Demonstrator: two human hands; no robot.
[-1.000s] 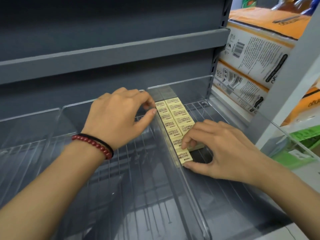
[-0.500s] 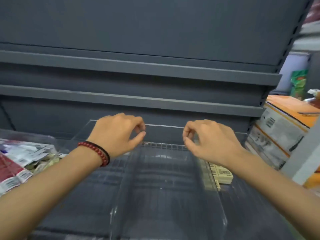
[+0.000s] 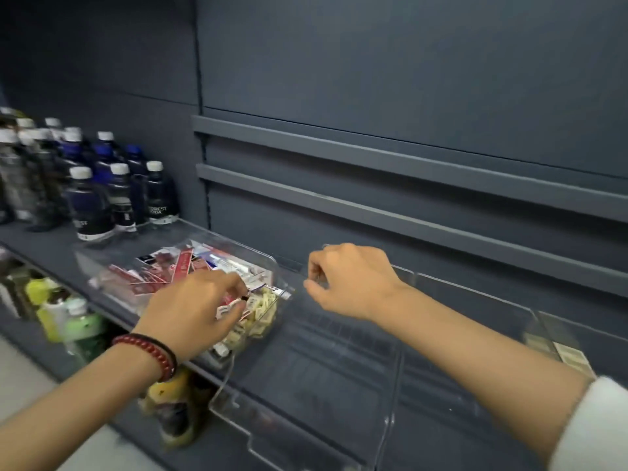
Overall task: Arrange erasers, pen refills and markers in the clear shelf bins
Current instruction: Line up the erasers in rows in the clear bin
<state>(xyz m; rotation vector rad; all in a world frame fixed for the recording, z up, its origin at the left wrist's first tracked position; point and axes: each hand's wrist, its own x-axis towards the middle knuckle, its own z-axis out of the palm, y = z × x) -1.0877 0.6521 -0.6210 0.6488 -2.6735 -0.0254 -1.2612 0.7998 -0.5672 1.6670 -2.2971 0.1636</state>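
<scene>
Two hands show: the left hand (image 3: 193, 311) and the right hand (image 3: 346, 280). Three clear bins stand in a row: left bin (image 3: 85, 263), middle bin (image 3: 306, 385), right bin (image 3: 503, 300). The erasers (image 3: 261, 304) and red packets (image 3: 181, 266) heaped in the left bin are too many to count. At least ten white-capped bottles (image 3: 90, 205) stand on the shelf. Two rails (image 3: 373, 154) cross the back panel. The left wrist wears one red bead bracelet (image 3: 149, 351).

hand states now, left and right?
Left hand: closed, pinching a red-and-white packet.
Right hand: closed, fingers curled, nothing visible in its grip.
</scene>
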